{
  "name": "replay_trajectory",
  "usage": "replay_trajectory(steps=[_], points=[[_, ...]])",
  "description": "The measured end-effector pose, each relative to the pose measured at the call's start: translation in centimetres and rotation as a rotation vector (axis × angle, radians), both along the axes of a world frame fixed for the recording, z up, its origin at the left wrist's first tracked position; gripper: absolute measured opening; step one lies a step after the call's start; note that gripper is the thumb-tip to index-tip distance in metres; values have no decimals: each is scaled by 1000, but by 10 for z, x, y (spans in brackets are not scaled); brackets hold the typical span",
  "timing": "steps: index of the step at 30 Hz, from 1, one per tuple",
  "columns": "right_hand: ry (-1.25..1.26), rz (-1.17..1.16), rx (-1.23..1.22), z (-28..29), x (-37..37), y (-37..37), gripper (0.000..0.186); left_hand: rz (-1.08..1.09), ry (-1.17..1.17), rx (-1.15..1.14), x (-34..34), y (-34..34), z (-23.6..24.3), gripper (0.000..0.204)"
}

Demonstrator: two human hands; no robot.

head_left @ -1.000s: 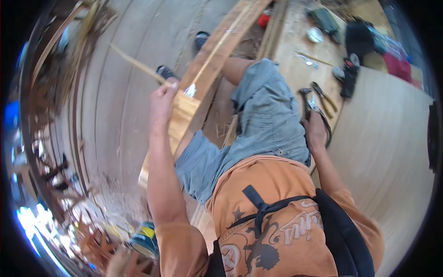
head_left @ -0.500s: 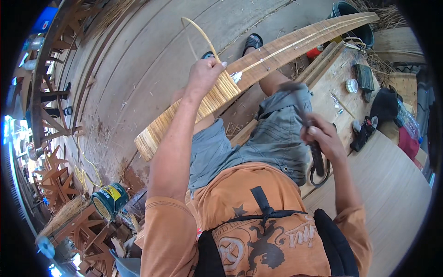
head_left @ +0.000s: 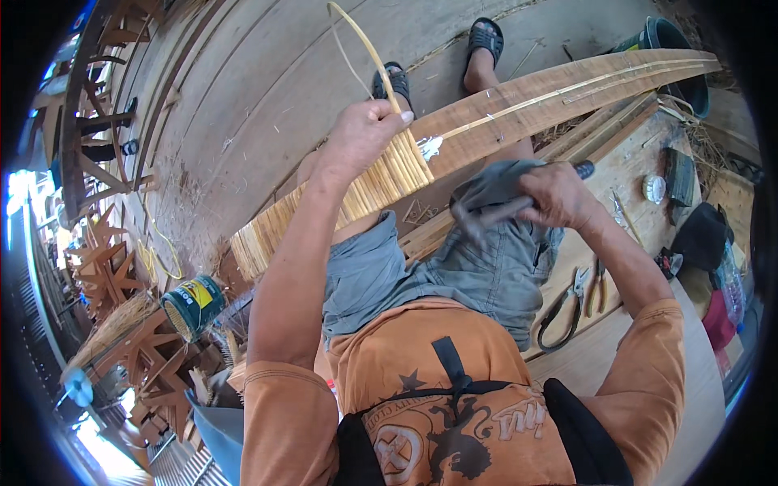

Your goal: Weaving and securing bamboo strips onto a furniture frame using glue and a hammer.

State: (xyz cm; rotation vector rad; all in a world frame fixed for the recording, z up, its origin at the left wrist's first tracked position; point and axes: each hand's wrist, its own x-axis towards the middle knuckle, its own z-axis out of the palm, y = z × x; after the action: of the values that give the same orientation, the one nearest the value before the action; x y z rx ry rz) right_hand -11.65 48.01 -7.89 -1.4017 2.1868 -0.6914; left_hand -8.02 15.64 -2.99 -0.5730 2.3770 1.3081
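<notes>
Across my lap lies a long, curved brown wooden board. Its left part is covered by close-set rows of pale cane. With fingers closed, my left hand pinches a cane strip at the last row; the strip's loose end loops up and away. A white smear, perhaps glue, sits on the bare wood beside that row. Thin pale strips run lengthwise along the board. My right hand grips a hammer by its dark handle, the head blurred above my right thigh.
At my right a wooden bench holds shears, pliers, a small round container and a dark block. A dark bucket stands beyond. Leftward are a green can and wooden star shapes.
My right hand has turned the hammer so its head now points left, toward the board. My view has shifted, showing more of the shears and pliers. The left hand keeps its pinch.
</notes>
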Motion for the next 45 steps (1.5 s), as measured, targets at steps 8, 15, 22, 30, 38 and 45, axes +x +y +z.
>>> replay_trajectory(steps=[8, 15, 22, 30, 38, 45], points=[[-35, 1, 13, -8, -9, -23, 55, 28, -65, -11, -4, 1, 2, 30], [-147, -93, 202, 15, -8, -30, 54, 29, -68, -43, 0, 6, 4, 29], [-478, -380, 104, 72, 8, -35, 60, 59, -109, 104, -1, -1, 0, 23], [-204, -388, 297, 98, 12, -63, 54, 102, 9, 251, 0, -5, -21, 32], [-172, -572, 259, 103, 20, -69, 40, 86, -14, 183, -2, -8, -20, 34], [-264, -1416, 91, 39, 112, 52, 34, 55, -68, 83, -3, -9, -11, 31]])
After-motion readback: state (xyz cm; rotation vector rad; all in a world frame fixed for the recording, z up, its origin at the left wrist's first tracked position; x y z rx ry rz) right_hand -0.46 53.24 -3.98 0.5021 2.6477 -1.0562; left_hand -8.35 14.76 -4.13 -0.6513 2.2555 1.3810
